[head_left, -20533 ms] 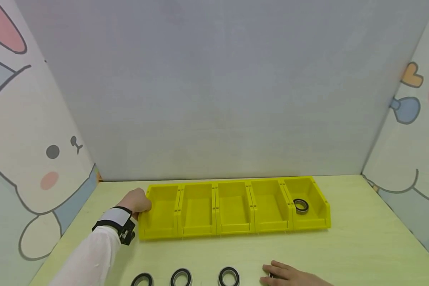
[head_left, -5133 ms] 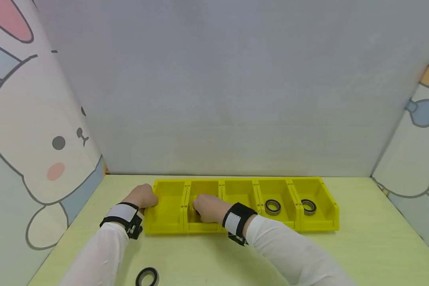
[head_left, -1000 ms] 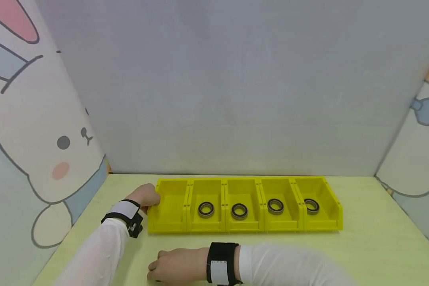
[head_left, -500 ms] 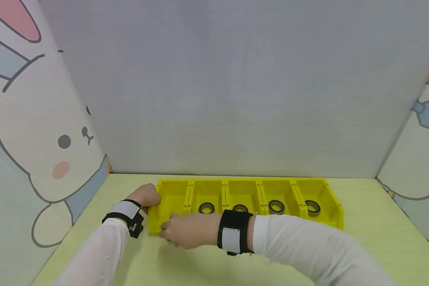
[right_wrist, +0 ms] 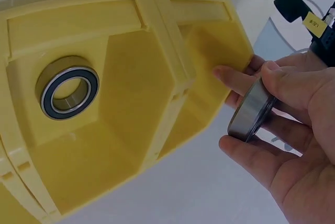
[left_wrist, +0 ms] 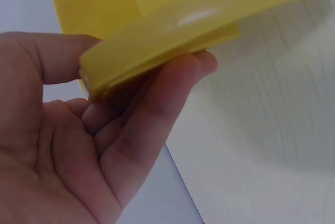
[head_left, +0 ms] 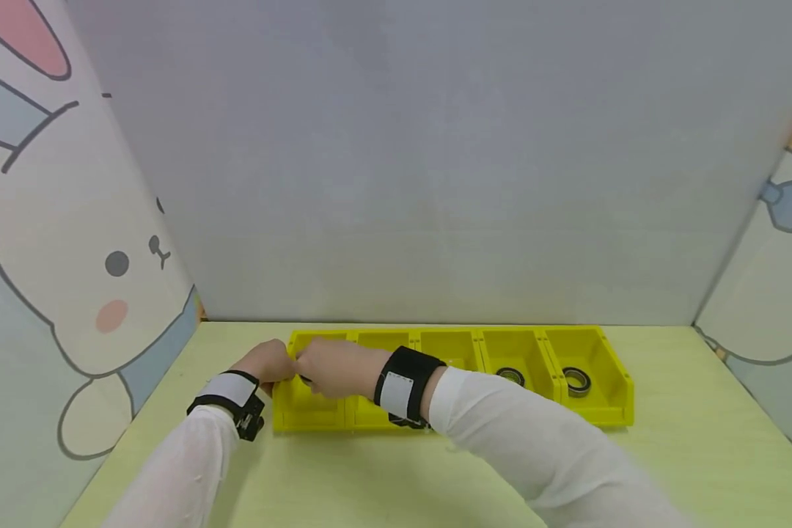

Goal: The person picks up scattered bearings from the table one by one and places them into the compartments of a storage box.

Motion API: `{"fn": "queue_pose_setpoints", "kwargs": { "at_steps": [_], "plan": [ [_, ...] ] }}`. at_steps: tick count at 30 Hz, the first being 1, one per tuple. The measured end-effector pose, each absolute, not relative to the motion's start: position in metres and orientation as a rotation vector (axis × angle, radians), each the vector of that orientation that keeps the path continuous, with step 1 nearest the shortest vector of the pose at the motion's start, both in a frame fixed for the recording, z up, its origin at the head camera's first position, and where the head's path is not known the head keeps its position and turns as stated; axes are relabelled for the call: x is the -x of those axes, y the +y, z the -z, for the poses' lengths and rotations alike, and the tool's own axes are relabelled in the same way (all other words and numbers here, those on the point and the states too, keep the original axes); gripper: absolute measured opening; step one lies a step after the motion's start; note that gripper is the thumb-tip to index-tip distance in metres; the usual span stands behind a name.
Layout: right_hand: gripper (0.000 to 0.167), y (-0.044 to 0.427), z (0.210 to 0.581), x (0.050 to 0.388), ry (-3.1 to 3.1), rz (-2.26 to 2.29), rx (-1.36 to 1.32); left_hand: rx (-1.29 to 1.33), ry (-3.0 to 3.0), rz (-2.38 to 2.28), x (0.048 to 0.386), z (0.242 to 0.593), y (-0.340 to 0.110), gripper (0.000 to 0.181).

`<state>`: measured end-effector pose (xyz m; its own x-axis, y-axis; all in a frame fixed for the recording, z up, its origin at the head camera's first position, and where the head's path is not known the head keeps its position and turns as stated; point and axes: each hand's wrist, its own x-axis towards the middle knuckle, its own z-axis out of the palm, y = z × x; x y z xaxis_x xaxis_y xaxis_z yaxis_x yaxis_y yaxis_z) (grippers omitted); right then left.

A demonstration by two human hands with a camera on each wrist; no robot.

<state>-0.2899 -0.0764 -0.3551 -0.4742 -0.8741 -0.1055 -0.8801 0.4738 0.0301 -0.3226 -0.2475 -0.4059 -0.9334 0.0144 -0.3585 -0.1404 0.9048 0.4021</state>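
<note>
A row of joined yellow bins (head_left: pixel 310 418) stands on the table. My left hand (head_left: pixel 267 361) grips the side wall of the leftmost bin, its thumb inside and fingers beneath in the left wrist view, where the bin wall (left_wrist: pixel 193 20) shows close up. Over that same bin, my right hand (head_left: pixel 339 370) pinches a ball bearing (right_wrist: pixel 248 114) between thumb and fingers, tilted on edge in the right wrist view. Another bearing (right_wrist: pixel 48 97) lies flat in the neighbouring bin. In the head view, the right hand and forearm hide parts of the middle bins.
The two rightmost bins each hold a bearing, one partly covered by the sleeve (head_left: pixel 511 371) and one in full view at the end (head_left: pixel 577 394). A grey wall (head_left: pixel 435 183) rises behind the table (head_left: pixel 686 425), with cartoon-printed panels (head_left: pixel 86 242) on both sides.
My right hand has picked up the last bearing from the table front and carried it forward over the leftmost bin. Other bearings have entered the bins earlier. The left hand keeps its grip.
</note>
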Motion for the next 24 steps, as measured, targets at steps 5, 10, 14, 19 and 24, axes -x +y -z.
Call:
{"fn": "queue_pose_setpoints", "kwargs": {
  "at_steps": [5, 10, 14, 19, 24],
  "plan": [
    [0.022, -0.082, 0.365, 0.302, 2.682, -0.024, 1.534, 0.096, 2.701, -0.616, 0.328, 0.406, -0.251, 0.010],
    [0.015, -0.084, 0.376, 0.311, 2.727, -0.021, 1.521, 0.132, 2.704, -0.627, 0.330, 0.405, -0.250, 0.010],
    [0.005, -0.083, 0.389, 0.318, 2.754, -0.030, 1.519, 0.148, 2.703, -0.663, 0.331, 0.407, -0.246, 0.010],
    [0.006, -0.084, 0.401, 0.322, 2.792, -0.053, 1.512, 0.125, 2.711, -0.667, 0.331, 0.407, -0.241, 0.009],
    [0.012, -0.088, 0.413, 0.321, 2.864, -0.187, 1.456, 0.097, 2.719, -0.665, 0.331, 0.407, -0.238, 0.010]
  ]
}}
